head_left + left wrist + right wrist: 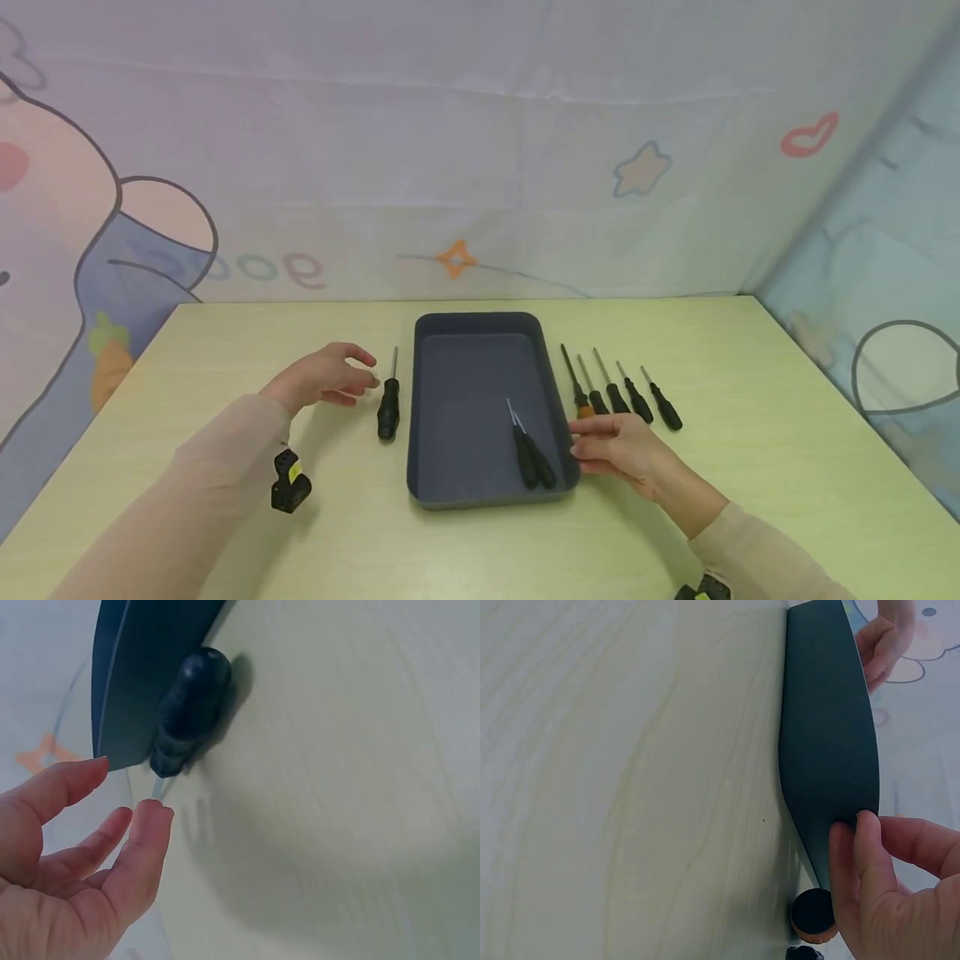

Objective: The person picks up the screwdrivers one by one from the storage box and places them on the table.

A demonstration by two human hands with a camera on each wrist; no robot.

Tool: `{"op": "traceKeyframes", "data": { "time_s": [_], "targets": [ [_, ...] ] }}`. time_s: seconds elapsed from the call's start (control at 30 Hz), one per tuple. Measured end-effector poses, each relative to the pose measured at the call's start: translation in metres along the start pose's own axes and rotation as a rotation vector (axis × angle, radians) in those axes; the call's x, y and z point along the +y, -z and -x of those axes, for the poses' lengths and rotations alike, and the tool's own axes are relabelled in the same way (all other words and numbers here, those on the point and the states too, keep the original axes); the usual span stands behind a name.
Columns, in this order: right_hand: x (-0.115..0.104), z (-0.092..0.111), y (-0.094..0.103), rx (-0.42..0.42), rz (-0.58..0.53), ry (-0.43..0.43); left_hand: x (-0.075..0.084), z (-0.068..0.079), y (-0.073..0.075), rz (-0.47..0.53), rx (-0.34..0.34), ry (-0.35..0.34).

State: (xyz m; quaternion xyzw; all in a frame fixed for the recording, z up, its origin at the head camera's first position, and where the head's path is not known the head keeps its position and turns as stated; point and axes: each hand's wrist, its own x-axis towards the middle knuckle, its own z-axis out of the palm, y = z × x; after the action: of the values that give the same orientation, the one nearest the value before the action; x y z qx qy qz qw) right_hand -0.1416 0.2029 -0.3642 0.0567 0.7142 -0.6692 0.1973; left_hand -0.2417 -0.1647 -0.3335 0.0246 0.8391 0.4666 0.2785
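A black-handled screwdriver [387,410] lies left of the grey tray [472,495], its shaft toward the wall. My left hand [333,375] hovers beside it with loosely bent fingers, holding nothing. In the left wrist view, a fingertip [154,814] overlaps the metal shaft just past the handle [191,701]. Straight fingers of my right hand [618,450] touch the tray's right side, near its front corner; the right wrist view has the fingertips [866,825] against the outer wall [829,712]. Two dark-handled screwdrivers [528,467] lie inside the tray, close together at the front right.
Several screwdrivers [633,400] lie in a row to the tray's right, one with an orange band on its handle [584,410]. The nearest handles sit right beside my right hand. A printed cloth [480,167] hangs behind the light wooden table [360,533].
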Motion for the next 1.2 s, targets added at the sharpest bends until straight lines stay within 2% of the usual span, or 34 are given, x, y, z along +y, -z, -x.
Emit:
{"op": "traceKeyframes", "data": {
  "time_s": [0.33,0.7,0.93,1.2],
  "targets": [
    [-0.001,0.000,0.001,0.002,-0.005,-0.001,0.019,0.005,0.001,-0.003,0.000,-0.072],
    [0.000,0.001,0.001,-0.003,-0.006,-0.003,0.035,0.000,-0.009,0.036,-0.016,-0.071],
    [0.000,0.001,0.000,-0.010,-0.007,0.000,0.047,-0.006,-0.017,0.030,-0.078,-0.053],
    [-0.001,0.001,0.000,-0.012,-0.009,-0.003,0.053,-0.015,-0.029,0.017,-0.152,-0.045]
  ]
}}
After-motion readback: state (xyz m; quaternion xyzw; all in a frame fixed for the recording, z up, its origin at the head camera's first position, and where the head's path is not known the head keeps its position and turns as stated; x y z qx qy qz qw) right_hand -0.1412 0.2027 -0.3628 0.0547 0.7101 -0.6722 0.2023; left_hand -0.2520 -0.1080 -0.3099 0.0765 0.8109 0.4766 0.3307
